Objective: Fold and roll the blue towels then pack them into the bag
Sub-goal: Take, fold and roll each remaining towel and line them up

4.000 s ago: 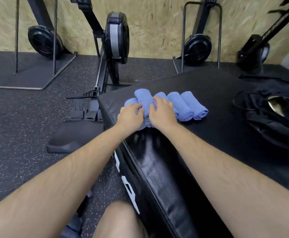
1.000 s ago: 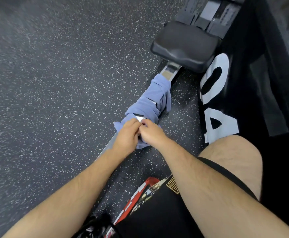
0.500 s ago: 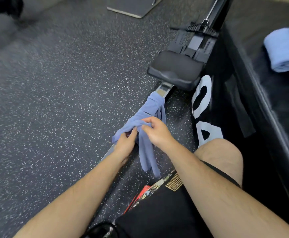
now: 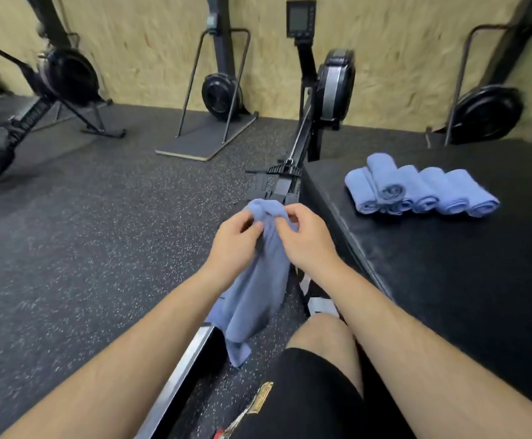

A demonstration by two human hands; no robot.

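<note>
**Blue towel lifted clear of the rail**

Blue cloth hangs loose at the centre of view. The left hand and right hand each pinch its bunched top edge with curled fingers. Half a second ago the blue towel was held lower, draped toward the rail at 6 o'clock. The head has since tipped up. The rolled towels now show in a row on the black bench at 2 o'clock, well apart from the hands.

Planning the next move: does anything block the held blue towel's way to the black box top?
Nothing visible does. The left hand and right hand grip the loose blue cloth towel; the black padded box top near them is bare.
</note>
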